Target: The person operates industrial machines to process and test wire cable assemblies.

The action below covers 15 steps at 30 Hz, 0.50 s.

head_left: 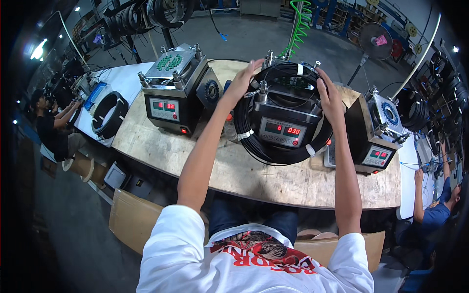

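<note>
A coil of black cable (245,140), bound with white ties, stands out in front of the middle machine (254,117), framing its control panel (282,132) with red lit digits. My left hand (240,84) is at the coil's upper left, fingers stretched along it, next to a metal clamp post (264,90). On the upper right, my right hand (330,96) curves its fingers over the coil's edge. The coil is held between both hands. Its far part overlaps the machine's top, so I cannot tell whether it rests there.
A similar machine with a green-patterned top plate (169,62) stands left, another with a blue disc (389,113) right, all on a wooden table (234,178). Another cable coil (110,115) lies on a white table left. People (51,115) work at both sides. A green spiral hose (299,27) hangs behind.
</note>
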Tool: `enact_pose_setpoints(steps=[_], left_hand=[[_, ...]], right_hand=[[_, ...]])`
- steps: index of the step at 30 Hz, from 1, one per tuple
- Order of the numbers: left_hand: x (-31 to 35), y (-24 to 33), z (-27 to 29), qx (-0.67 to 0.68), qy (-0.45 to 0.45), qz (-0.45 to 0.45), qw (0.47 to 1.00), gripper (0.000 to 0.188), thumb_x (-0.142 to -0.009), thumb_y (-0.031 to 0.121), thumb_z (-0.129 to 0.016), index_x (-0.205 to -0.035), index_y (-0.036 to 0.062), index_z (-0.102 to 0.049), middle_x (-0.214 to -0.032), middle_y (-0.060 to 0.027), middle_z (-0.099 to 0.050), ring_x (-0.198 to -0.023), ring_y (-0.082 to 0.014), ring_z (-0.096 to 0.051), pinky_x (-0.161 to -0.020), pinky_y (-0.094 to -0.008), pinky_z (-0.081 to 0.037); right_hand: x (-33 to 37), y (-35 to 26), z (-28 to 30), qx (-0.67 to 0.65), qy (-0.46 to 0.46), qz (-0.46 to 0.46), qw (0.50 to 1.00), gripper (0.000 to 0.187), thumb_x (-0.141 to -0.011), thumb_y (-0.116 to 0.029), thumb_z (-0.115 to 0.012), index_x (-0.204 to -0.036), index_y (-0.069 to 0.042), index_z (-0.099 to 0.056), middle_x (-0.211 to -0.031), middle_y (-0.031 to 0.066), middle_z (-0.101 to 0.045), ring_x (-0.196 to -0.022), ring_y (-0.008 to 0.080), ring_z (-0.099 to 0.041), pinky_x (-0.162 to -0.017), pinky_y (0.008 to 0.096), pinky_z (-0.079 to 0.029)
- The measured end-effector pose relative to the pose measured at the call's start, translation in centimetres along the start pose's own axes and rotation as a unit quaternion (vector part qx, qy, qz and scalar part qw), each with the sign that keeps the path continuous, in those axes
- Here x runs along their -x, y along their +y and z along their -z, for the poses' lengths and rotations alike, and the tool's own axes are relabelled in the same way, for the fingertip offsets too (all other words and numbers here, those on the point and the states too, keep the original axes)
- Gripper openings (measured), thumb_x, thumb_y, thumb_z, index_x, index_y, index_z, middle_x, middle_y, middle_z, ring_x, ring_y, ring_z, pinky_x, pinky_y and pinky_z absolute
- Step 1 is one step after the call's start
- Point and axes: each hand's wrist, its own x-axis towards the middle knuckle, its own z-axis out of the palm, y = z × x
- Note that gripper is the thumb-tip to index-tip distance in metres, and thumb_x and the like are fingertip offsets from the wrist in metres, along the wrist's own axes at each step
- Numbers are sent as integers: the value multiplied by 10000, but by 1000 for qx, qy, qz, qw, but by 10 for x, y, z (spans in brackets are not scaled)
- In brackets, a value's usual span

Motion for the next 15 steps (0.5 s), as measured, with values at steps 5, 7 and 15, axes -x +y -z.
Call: enact_pose_setpoints(steps=[5,7,15], left_hand=[[71,-2,-16,-217,147,-218,940,374,-1002,243,-595,-1258,-25,-548,-1267,-213,-612,-1122,-371,-623,-956,-424,-478],[77,-6,-17,-263,161,-241,920,326,-1003,228,-591,-1203,-20,-519,-1246,-212,-614,-1082,-396,-630,-883,-442,-503],[75,1,-5,-480,127,-267,826,247,-986,188,-600,-1126,15,-492,-1136,-154,-622,-981,-373,-643,-717,-444,-544]], right_hand=[[5,-2,-4,38,62,23,997,382,-1048,-268,-511,-1346,-36,-572,-1226,231,-659,-1151,347,-634,-975,373,-461],[7,-10,-5,53,75,29,995,335,-1044,-217,-516,-1325,-47,-581,-1122,225,-680,-1028,333,-666,-907,375,-482],[10,-17,-3,68,42,-15,997,313,-1047,-149,-496,-1328,-35,-571,-1067,199,-678,-905,276,-647,-851,334,-478]])
